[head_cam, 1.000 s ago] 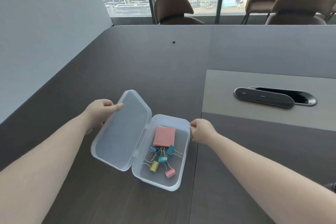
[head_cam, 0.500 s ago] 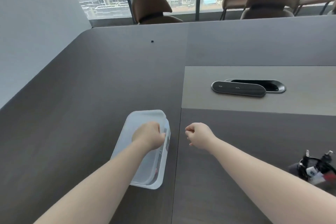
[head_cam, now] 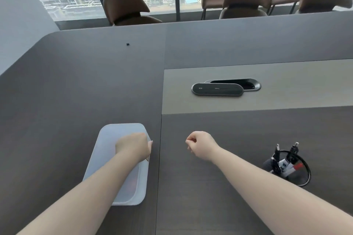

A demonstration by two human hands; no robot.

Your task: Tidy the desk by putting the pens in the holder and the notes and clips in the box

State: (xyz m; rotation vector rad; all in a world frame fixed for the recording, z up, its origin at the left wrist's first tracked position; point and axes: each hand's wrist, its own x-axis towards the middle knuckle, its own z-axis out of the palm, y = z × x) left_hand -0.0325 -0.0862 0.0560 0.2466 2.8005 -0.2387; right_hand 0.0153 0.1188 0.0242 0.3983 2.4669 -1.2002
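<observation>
Box lies on the desk near its front edge, lid down over the base; a faint pink shows through the frosted plastic low on the right side, contents otherwise not legible. Left hand sits on top of the lid near its right edge, fingers curled down over that rim — pressing, by the look of it, not lifting. Right hand is apart from the box, over bare desk, loosely fisted on nothing. Holder, a black mesh cup, stands well to the right with pens upright in it. No loose pens, notes or clips show on the desk. Judged step: the close-out — snapping the lid shut on the latch side. Whether the catch has seated cannot be told. The next move calls for firm downward pressure along the right rim, perhaps with the right hand steadying the box, then letting go.
</observation>
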